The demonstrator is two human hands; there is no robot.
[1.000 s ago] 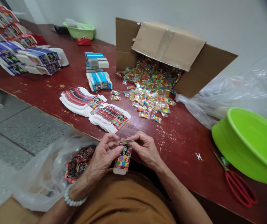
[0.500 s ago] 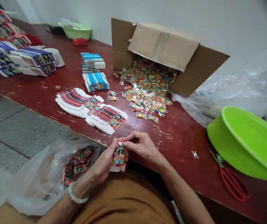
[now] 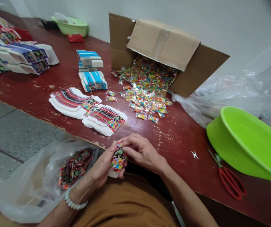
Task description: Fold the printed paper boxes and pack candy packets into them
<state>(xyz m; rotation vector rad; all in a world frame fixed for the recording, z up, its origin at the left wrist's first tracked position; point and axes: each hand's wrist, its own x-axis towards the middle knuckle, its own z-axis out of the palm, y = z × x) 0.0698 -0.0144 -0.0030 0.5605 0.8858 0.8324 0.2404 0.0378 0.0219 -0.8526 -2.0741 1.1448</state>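
Both hands are closed on one small red printed carton (image 3: 117, 160) at the near edge of the red table (image 3: 185, 138), just above my lap. My left hand (image 3: 103, 168) wraps round its left side and bottom. My right hand (image 3: 141, 152) presses its fingers on the carton's top end. Two fanned stacks of flat red cartons (image 3: 88, 110) lie just beyond my hands. Further back, small colourful candy packets (image 3: 147, 101) spill out of a tipped cardboard box (image 3: 163, 47).
A clear plastic bag (image 3: 43, 176) holding folded red cartons (image 3: 75, 167) hangs at my left. Green basins (image 3: 249, 142) and red scissors (image 3: 230, 179) sit on the right, with crumpled clear plastic (image 3: 234, 94) behind. Blue carton stacks (image 3: 91, 71) and more cartons (image 3: 19, 58) are at the far left.
The open flap at the carton's top has been pushed down and closed. The carton and both hands have drawn slightly closer to my body.
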